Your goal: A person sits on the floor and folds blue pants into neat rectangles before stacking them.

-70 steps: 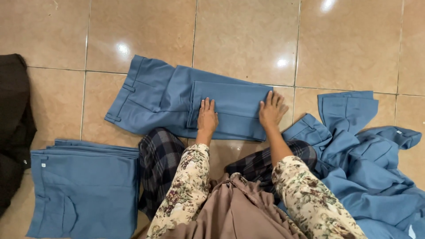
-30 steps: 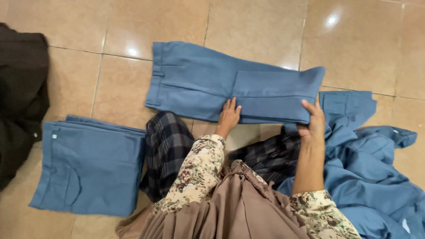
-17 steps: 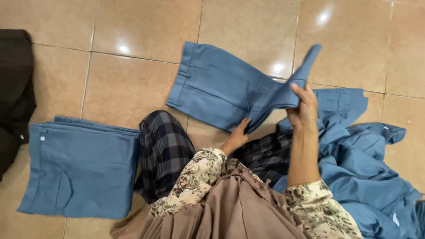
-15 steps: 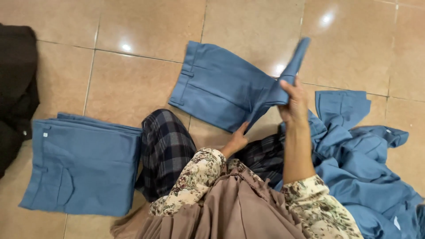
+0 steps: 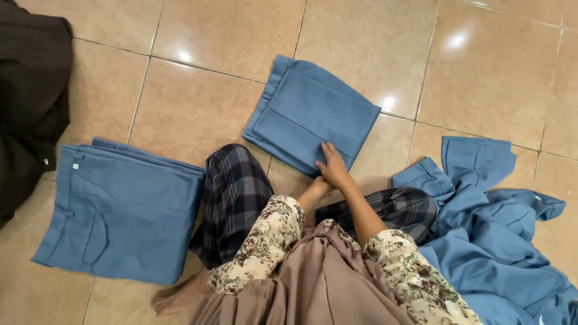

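Folded over since half a second ago, the blue trousers [image 5: 313, 117] now lie as a compact rectangle on the tiled floor [image 5: 229, 36], no longer lifted at one end. From the head camera, the right hand [image 5: 333, 167] presses flat, fingers spread, on the near edge of the fold, gripping nothing. The left hand [image 5: 314, 191] sits beneath it, mostly hidden; its state cannot be told. A folded stack [image 5: 120, 210] lies left, loose blue garments [image 5: 500, 235] right.
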